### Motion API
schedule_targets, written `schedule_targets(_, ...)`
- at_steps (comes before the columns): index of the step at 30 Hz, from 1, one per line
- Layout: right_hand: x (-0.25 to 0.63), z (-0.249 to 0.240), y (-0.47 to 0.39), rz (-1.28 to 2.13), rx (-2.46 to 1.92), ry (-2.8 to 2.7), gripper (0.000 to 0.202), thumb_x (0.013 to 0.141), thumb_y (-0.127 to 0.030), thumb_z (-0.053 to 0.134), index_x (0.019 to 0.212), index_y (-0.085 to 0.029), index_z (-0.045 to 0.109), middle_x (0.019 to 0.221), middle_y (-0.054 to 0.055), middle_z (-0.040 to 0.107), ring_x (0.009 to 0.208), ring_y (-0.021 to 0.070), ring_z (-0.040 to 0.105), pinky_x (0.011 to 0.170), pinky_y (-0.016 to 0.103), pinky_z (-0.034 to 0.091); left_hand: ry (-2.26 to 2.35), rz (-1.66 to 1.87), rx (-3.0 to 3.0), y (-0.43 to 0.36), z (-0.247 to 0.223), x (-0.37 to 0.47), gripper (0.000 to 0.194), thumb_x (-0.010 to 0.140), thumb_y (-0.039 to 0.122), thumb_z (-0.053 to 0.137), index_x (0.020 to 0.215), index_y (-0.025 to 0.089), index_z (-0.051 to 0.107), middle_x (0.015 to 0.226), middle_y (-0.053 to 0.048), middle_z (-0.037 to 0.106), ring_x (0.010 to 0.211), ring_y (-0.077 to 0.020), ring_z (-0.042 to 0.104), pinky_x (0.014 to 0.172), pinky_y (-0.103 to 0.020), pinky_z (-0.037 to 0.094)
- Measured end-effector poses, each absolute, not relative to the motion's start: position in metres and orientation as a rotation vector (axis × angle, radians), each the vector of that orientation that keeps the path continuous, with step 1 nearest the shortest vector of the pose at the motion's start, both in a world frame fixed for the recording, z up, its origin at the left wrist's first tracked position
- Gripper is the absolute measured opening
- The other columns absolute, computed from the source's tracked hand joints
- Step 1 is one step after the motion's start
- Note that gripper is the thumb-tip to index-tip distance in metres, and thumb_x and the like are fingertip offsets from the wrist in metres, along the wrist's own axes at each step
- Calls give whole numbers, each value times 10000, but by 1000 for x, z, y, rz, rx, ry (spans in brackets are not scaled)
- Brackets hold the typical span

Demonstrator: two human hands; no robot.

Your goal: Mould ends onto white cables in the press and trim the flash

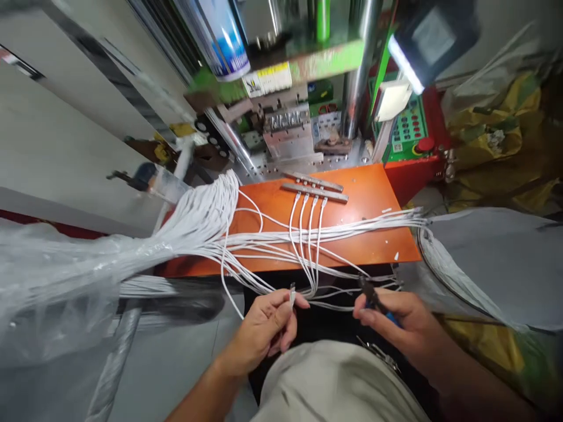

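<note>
My left hand (272,322) pinches the end of a white cable, where a small connector (292,292) sticks up between thumb and forefinger. To the right, my right hand (398,316) is closed around small cutting pliers (370,293) with dark jaws and blue handles. The jaws stand apart from the connector. Beyond the hands, several white cables (310,234) run up to a metal bar (314,191) on the orange table (352,181), their plugs set along its edge. A second metal bar (312,180) lies just behind it.
A thick bundle of white cables (197,217) crosses the table from the left. Behind stands a green-framed press with a metal mould (288,132). A control panel (409,126) with a red button is at right. A spray can (222,41) stands above.
</note>
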State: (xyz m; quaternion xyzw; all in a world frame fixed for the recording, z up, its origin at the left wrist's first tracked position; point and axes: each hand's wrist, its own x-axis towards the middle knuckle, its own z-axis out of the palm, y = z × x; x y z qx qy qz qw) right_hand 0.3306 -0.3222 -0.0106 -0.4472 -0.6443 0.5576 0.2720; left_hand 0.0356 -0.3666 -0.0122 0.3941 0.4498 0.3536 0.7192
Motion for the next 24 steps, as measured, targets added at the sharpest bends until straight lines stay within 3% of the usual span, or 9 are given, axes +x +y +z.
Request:
schedule_targets(3, 303, 7, -298, 1544, -1028, -1767, 479, 1063, -582, 503, 876, -200, 723, 799, 18, 650, 748, 164, 567, 705, 277, 455, 922, 1128, 950, -337, -4, 46, 354, 1084, 482, 531, 1248, 219, 702, 482, 78, 441, 389, -53, 264, 419, -163, 209)
schedule_targets(6, 289, 22, -273, 1569, -942, -1713, 572, 1076, -642, 410, 904, -197, 725, 845, 29, 678, 735, 160, 576, 663, 274, 444, 890, 1330, 1027, -303, 14, 48, 257, 1041, 418, 637, 1189, 247, 760, 640, 20, 611, 459, -71, 455, 475, -185, 378)
schedule_targets(8, 281, 30, -256, 1551, -950, -1689, 618, 1082, -657, 362, 865, -197, 712, 813, 29, 671, 746, 169, 598, 663, 278, 453, 954, 1430, 1113, -280, 26, 45, 184, 981, 358, 737, 1092, 225, 799, 850, -39, 717, 667, -120, 625, 662, -245, 525)
schedule_targets(10, 274, 40, -240, 1463, -971, -1723, 636, 1090, -648, 330, 821, -198, 691, 751, 23, 641, 742, 175, 603, 670, 284, 455, 1018, 1480, 1205, -259, 34, 39, 175, 952, 301, 777, 1100, 210, 799, 895, -48, 730, 810, -157, 671, 814, -293, 545)
schedule_targets(13, 261, 54, -213, 1217, -948, -1864, 615, 1100, -599, 322, 750, -203, 635, 680, 9, 590, 656, 162, 551, 623, 288, 418, 1007, 1466, 1288, -228, 39, 30, 267, 970, 289, 753, 1224, 205, 746, 795, -20, 705, 756, -162, 666, 780, -307, 540)
schedule_targets(17, 241, 66, -173, 831, -1004, -2021, 558, 1109, -472, 346, 638, -215, 501, 619, -6, 509, 582, 143, 459, 577, 294, 336, 1050, 1474, 1287, -187, 43, 25, 212, 942, 327, 788, 1071, 160, 785, 914, -67, 746, 852, -155, 675, 802, -262, 531)
schedule_targets(21, 223, 63, -141, 564, -1116, -2071, 484, 1090, -386, 398, 648, -220, 504, 647, 5, 524, 571, 146, 438, 579, 310, 301, 1068, 1481, 1148, -154, 49, 27, 256, 874, 380, 851, 994, 165, 783, 796, -11, 686, 598, -66, 548, 525, -158, 420)
schedule_targets(24, 215, 48, -129, 493, -1126, -2069, 479, 1092, -369, 421, 655, -218, 543, 665, 16, 547, 586, 150, 480, 589, 305, 326, 1038, 1477, 1116, -138, 52, 29, 277, 851, 409, 863, 939, 163, 771, 758, 0, 677, 542, -70, 554, 493, -170, 442)
